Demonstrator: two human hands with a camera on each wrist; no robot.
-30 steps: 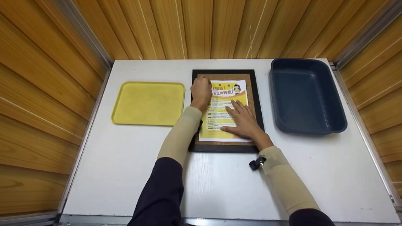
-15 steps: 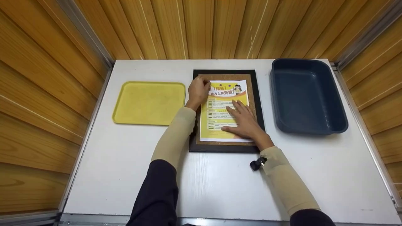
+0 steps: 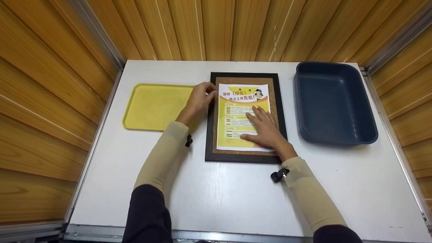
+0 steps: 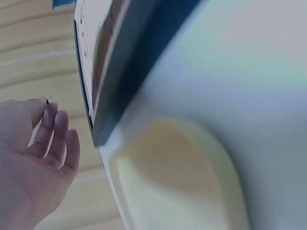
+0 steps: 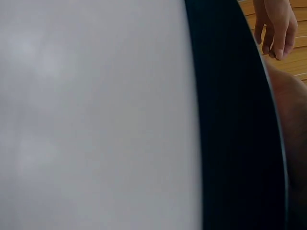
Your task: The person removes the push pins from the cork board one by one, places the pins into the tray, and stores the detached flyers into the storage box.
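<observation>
We press our right hand (image 3: 265, 128) flat on a yellow flyer (image 3: 243, 116) with Chinese headline print, lying on a black-framed cork board (image 3: 245, 118) mid-table; our left hand (image 3: 199, 99) pinches something tiny beside the frame. White table (image 3: 236, 195), wood-panelled walls (image 3: 50, 101).

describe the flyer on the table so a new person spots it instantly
On the white table, between a flat yellow plastic tray and a deep dark blue plastic bin, lies a black-framed cork board. The yellow-and-white printed paper flyer lies on it: the only printed sheet.
</observation>
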